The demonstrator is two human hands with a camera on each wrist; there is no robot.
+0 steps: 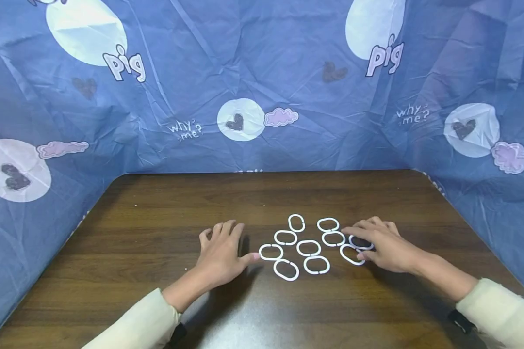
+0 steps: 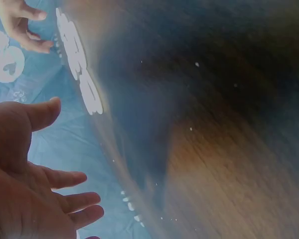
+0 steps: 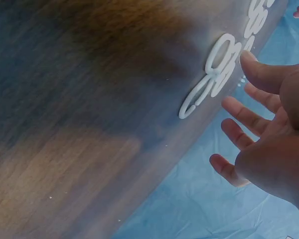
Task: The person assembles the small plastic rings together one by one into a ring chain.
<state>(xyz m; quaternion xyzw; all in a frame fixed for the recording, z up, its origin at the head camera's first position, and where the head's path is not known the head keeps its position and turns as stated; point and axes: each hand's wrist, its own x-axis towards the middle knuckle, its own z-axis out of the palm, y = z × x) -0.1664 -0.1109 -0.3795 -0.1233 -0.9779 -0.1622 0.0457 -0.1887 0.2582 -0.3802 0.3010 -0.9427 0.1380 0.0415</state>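
Note:
Several white oval split rings lie loosely grouped on the brown wooden table; several show a small gap in the rim. My left hand (image 1: 221, 257) hovers left of the group with fingers spread, its thumb tip beside the leftmost ring (image 1: 260, 252). In the left wrist view the left hand (image 2: 27, 174) holds nothing. On the other side, my right hand (image 1: 388, 248) is over the rightmost rings, partly covering one ring (image 1: 351, 240) and the edge of a lower ring (image 1: 342, 253). The right wrist view shows the right hand (image 3: 274, 119) with relaxed fingers and nothing gripped.
The wooden table (image 1: 113, 271) reaches back to a blue printed cloth (image 1: 288, 150) hanging behind it and at both sides. Tiny white specks dot the tabletop. Light sleeves cover both forearms, with a dark band (image 1: 460, 321) at the right sleeve.

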